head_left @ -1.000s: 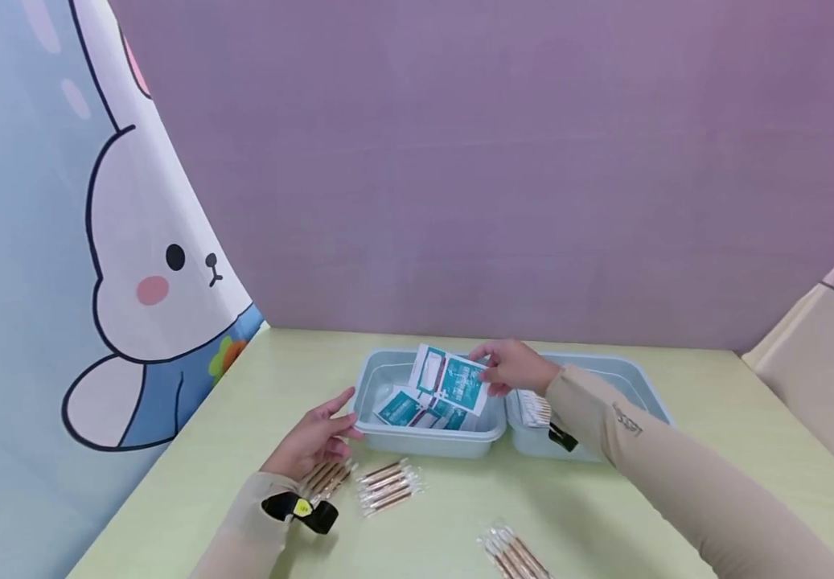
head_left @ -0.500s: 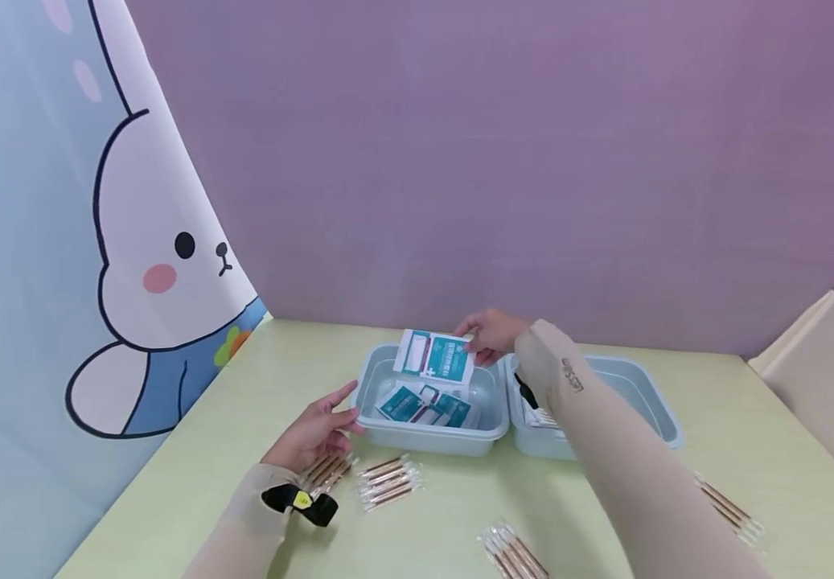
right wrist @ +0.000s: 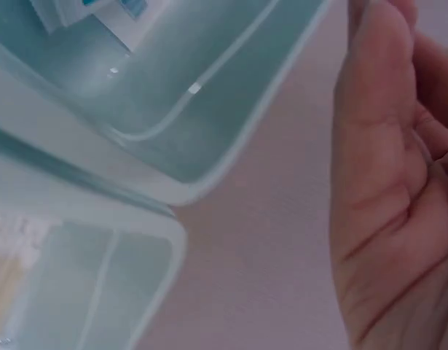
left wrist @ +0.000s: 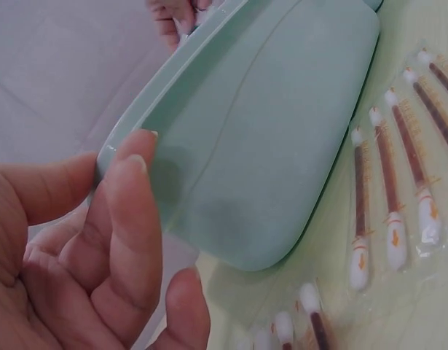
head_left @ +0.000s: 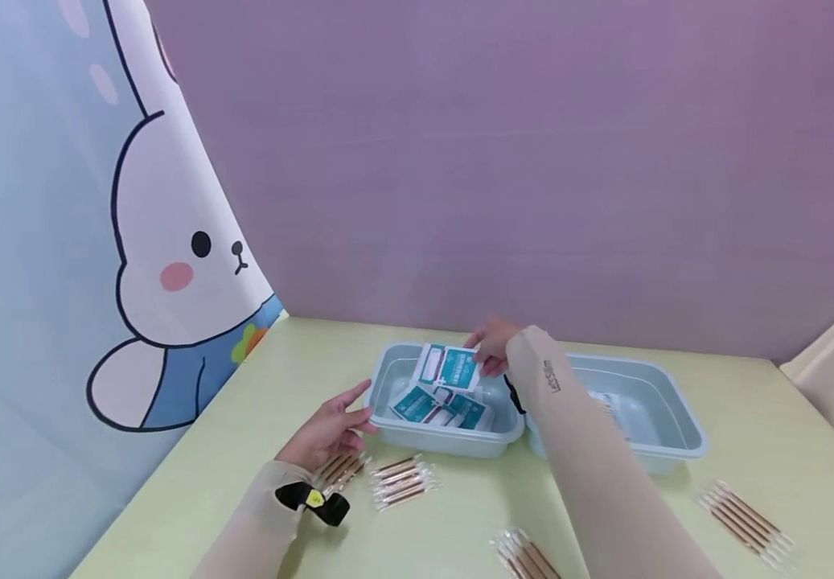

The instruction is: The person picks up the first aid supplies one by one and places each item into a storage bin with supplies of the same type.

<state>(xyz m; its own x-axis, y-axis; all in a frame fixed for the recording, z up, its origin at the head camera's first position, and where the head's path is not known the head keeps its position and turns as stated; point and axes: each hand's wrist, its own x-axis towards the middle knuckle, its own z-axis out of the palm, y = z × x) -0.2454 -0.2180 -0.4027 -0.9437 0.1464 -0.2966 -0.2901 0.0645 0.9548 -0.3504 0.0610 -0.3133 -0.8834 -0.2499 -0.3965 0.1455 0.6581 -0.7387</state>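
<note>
My left hand (head_left: 326, 430) holds the left corner of a pale blue plastic bin (head_left: 438, 442), thumb and fingertips at its rim. In the left wrist view the same bin (left wrist: 274, 131) shows its outer wall beside my fingers. My right hand (head_left: 496, 344) pinches the right edge of a white and teal packet (head_left: 458, 368) over the back part of this bin. Several similar packets (head_left: 417, 404) lie in a loose pile below it. From the right wrist camera, my right hand (right wrist: 391, 168) shows beyond the bin rims, its fingertips and the held packet out of frame.
A second pale blue bin (head_left: 655, 414) stands to the right, partly behind my right forearm, with white-wrapped swabs inside. Clear-wrapped brown cotton swabs (head_left: 402, 482) lie in front of the left bin; more swab packs (head_left: 745, 523) lie at the right and front.
My right hand has carried the packet back, then lowered it against the bin's back part. My left hand has stayed at the bin's corner. The head view has shifted slightly.
</note>
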